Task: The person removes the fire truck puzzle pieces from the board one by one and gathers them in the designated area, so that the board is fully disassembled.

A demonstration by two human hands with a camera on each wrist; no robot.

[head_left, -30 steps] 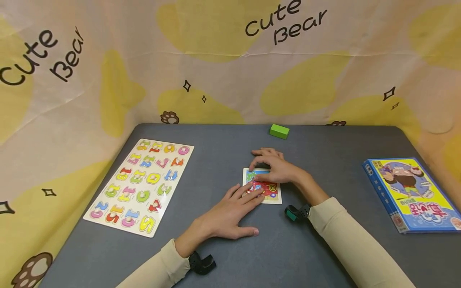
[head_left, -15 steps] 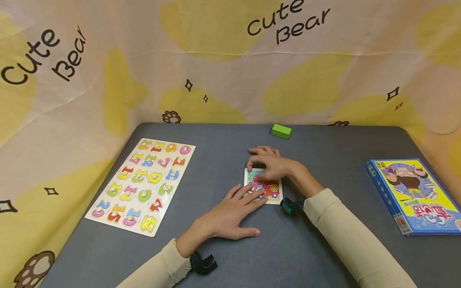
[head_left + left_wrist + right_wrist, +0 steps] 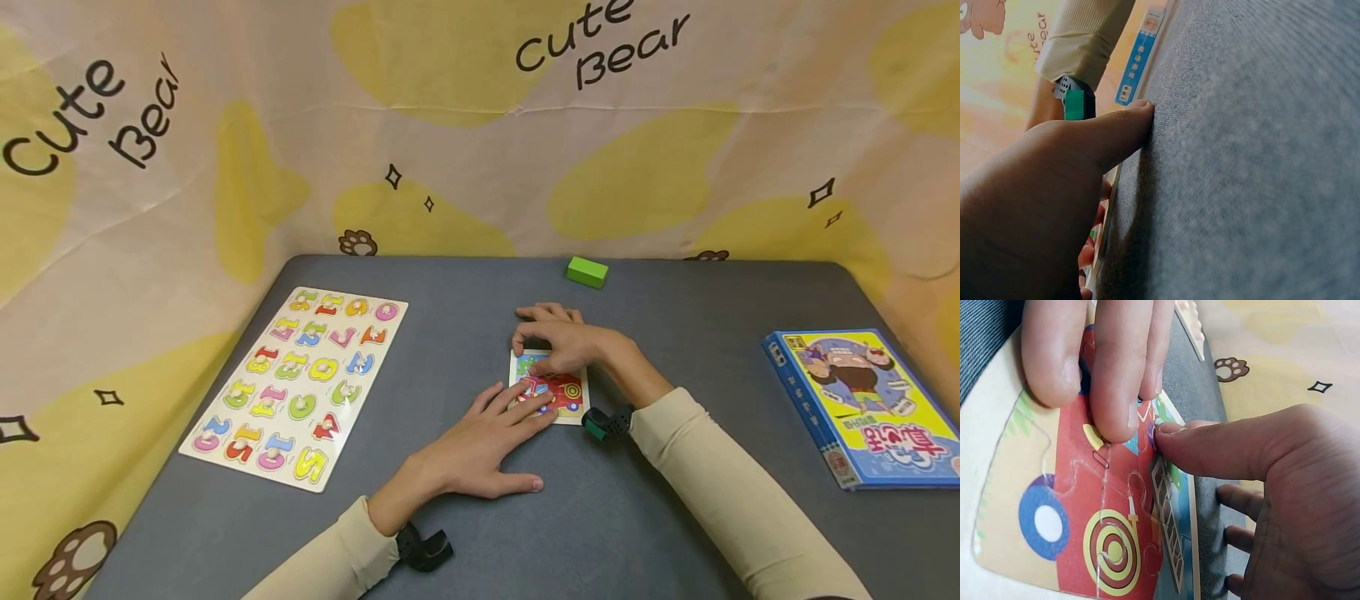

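Observation:
A small framed jigsaw puzzle [image 3: 570,393] with a red fire truck picture lies flat on the table under both hands. Its truck wheel, ladder and piece seams show large in the right wrist view. My left hand [image 3: 480,454] rests its straight fingers across the puzzle's near left part, thumb spread out onto the table. With its thumb, my right hand [image 3: 1297,462] presses the upper part of the puzzle. Its other fingers are bent beyond the far edge, down by the table. In the left wrist view, my left thumb [image 3: 1116,134] hides most of the puzzle.
A white number board [image 3: 288,392] with colourful knobbed pieces lies at the left. Near the far edge sits a green block [image 3: 587,272]. A blue and yellow box [image 3: 862,408] lies at the right. A patterned cloth [image 3: 450,167] hangs behind the grey table [image 3: 435,333].
My right hand and forearm have shifted slightly left and away from me, the thumb still on the puzzle. The left hand stays in place on it. The head view has shifted slightly.

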